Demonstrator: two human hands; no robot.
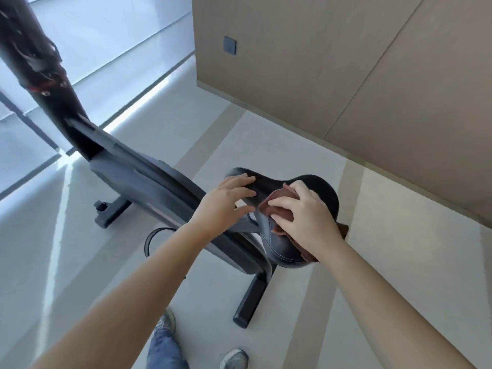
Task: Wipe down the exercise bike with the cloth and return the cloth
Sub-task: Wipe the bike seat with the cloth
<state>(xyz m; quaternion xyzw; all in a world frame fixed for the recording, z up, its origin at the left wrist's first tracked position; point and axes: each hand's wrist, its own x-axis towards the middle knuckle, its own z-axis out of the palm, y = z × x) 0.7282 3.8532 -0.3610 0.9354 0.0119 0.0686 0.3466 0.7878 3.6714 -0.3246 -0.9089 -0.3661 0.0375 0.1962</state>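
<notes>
open floor (pixel 399 257) is seen to the outer side of the right hand (pixel 306 217) and between the two forearms. a wood-panelled wall (pixel 346 75) stands well beyond that hand's knuckles, its lower edge meeting the floor there. the exercise bike (pixel 149 179) stretches away beyond the left hand (pixel 226 202), with its upright post (pixel 40 62) rising far to that hand's outer side. its rear foot (pixel 250 302) is planted on the floor between the forearms.

the saddle (pixel 323 189) is found under both hands, its rounded rear rim just beyond the right knuckles and its narrow nose under the left fingers. the left hand is laid on the nose, fingers straight and slightly spread, forearm extended. the cloth (pixel 281 194), reddish brown and bunched, is pressed onto the saddle top under the right hand, whose fingers are curled over it. one corner is seen past the saddle's edge beside the right wrist.
</notes>
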